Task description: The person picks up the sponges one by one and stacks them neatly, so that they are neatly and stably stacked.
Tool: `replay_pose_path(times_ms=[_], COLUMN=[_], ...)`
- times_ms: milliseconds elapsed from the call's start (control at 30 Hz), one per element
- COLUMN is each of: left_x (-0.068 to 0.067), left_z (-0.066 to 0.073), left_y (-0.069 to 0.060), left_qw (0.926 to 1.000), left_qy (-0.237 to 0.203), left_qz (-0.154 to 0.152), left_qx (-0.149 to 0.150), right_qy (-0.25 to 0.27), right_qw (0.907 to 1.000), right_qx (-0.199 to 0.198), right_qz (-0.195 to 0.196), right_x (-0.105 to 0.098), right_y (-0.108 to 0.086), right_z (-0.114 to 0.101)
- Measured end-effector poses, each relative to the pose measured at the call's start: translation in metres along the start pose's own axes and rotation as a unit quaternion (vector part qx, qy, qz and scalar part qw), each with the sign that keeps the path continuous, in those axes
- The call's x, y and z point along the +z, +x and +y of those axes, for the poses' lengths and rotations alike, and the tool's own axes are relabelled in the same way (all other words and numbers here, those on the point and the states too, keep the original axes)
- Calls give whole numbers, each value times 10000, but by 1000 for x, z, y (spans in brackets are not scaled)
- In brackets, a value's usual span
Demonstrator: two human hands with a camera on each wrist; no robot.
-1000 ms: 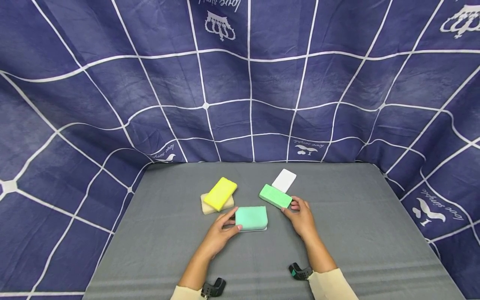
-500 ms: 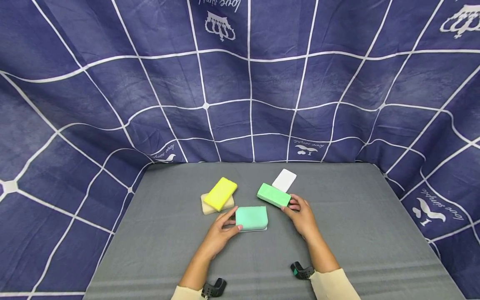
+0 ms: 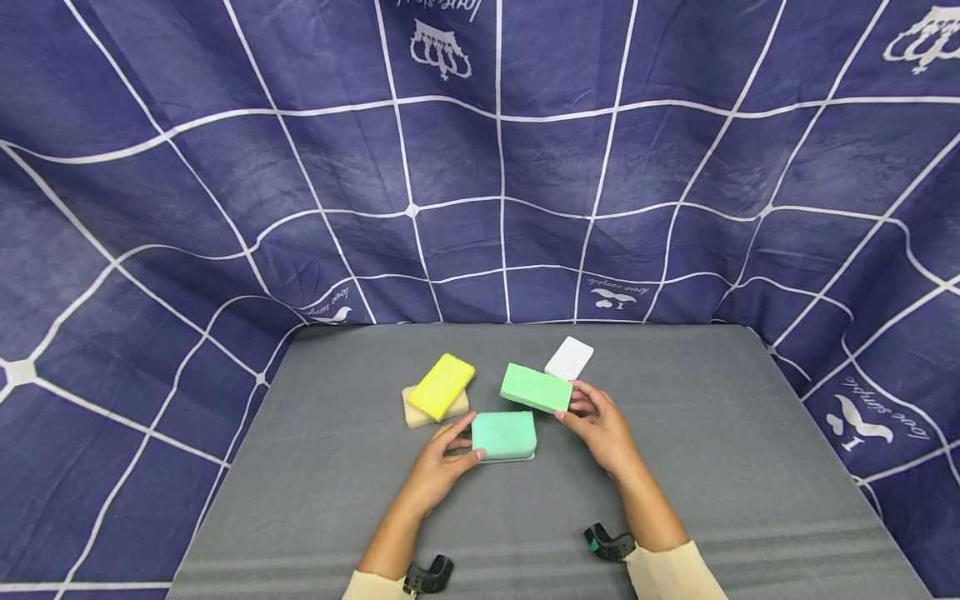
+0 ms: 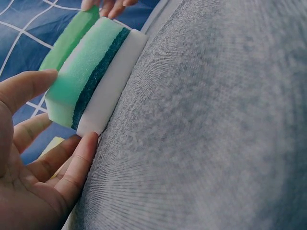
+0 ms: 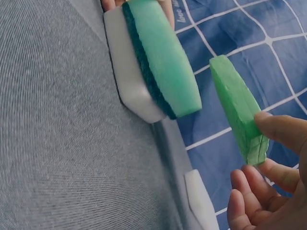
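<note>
A teal sponge [image 3: 503, 435] with a dark green scouring layer lies on a white block [image 4: 111, 84] at the middle of the grey table. My left hand [image 3: 438, 471] holds this pair at its left end, thumb and fingertips on the sponge and the block. With thumb and fingers my right hand [image 3: 604, 433] pinches the right end of a bright green block [image 3: 536, 388]. In the right wrist view that green block [image 5: 237, 108] hangs in the air, apart from the teal sponge [image 5: 165, 57].
Left of centre, a yellow sponge [image 3: 442, 387] lies tilted across a beige one [image 3: 415, 417]. A white block [image 3: 569, 358] lies flat behind the right hand. The grey table [image 3: 337, 500] ends at a blue gridded cloth [image 3: 540, 167] behind and at both sides.
My right hand has moved the bright green block leftward, off the white block's near end and closer to the teal sponge. The left hand has stayed in place.
</note>
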State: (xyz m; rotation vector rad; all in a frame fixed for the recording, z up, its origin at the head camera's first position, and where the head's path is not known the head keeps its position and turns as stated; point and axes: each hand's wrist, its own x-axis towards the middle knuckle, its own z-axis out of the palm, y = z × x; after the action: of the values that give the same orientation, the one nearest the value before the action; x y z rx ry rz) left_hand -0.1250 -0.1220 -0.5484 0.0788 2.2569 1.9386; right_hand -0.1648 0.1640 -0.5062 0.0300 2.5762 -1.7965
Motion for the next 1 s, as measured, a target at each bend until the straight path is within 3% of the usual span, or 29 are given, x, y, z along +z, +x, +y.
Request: replay_pose_path(times_ms=[367,733,1000], left_x=[0,1,1], left_z=[1,4,3], left_y=[0,-2,-2], left_qw=[9999,9999,9998], left_qy=[121,88,36], left_qz=[2,141,187], left_qx=[0,-13,7], right_qy=[-73,-229,-321], right_qw=[9967,9907,9887], right_qx=[-617,-827,-916], right_qz=[-513,-1053,-1143], right_x=[7,20,21], right_y=[-7,-12,-16], right_z=[-6,3,8])
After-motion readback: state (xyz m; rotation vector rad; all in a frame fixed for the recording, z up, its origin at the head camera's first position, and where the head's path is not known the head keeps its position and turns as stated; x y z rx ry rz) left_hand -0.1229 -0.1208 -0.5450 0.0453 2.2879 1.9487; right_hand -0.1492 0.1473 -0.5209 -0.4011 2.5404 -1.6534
